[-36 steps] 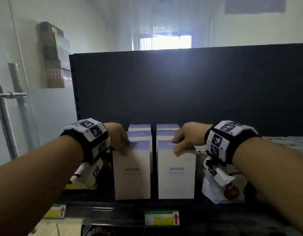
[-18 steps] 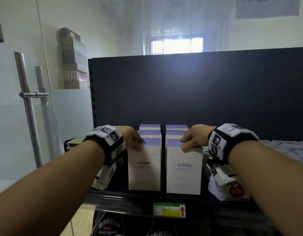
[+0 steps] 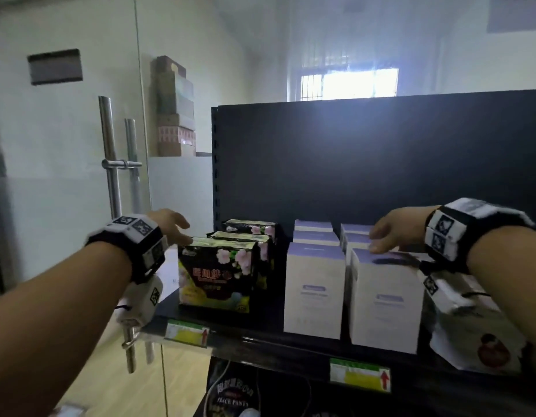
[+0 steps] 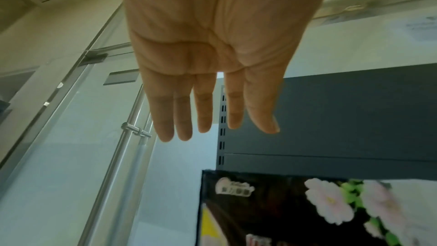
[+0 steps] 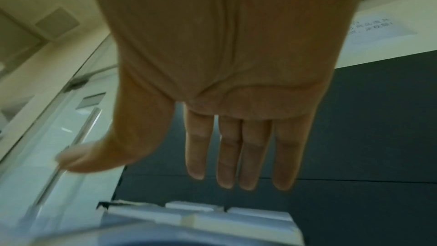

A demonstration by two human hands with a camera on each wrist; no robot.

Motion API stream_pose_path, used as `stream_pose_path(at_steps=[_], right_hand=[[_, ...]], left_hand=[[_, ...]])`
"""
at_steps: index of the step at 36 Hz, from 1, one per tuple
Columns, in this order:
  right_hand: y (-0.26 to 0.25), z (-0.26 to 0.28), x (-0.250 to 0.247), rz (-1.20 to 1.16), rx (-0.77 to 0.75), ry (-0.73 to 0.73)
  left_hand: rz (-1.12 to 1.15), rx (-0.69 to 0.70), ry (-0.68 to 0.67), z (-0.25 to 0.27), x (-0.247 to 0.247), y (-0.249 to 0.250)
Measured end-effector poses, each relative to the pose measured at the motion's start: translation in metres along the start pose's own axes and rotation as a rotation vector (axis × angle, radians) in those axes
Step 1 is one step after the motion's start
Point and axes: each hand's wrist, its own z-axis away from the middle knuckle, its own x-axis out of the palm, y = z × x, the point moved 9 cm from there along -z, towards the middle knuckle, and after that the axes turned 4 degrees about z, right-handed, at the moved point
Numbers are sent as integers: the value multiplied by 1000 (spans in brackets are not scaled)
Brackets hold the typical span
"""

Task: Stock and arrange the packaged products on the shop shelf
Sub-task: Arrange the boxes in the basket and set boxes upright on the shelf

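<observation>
While empty, both hands [image 3: 170, 227] [image 3: 393, 233] flat, fingers straight.

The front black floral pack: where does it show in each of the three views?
Head: front black floral pack left of centre, on the shelf's left end, beside the left hand.
Left wrist: bottom right corner, below the fingers.
Right wrist: not in view; only white boxes.
Shared landmark: dark shelf back panel.

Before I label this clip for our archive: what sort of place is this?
Probably a small shop: a black metal shelf carries rows of white, purple-topped boxes, black flowered packs and green-yellow price tags.
</observation>
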Motion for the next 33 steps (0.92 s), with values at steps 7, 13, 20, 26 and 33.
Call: stream_pose_path(at_steps=[7, 13, 20, 26, 33], right_hand=[[-99, -9, -29, -37, -167, 164], [-212, -34, -7, 65, -322, 115], [-254, -85, 36, 166, -160, 21], [-263, -91, 56, 226, -122, -115], [-252, -80, 44, 223, -69, -141]], left_hand=[[35, 16, -93, -10, 23, -25], [158, 45, -158, -31, 42, -38], [348, 118, -237, -49, 56, -40], [448, 148, -231, -62, 60, -44], [473, 177, -349, -66, 64, -40]])
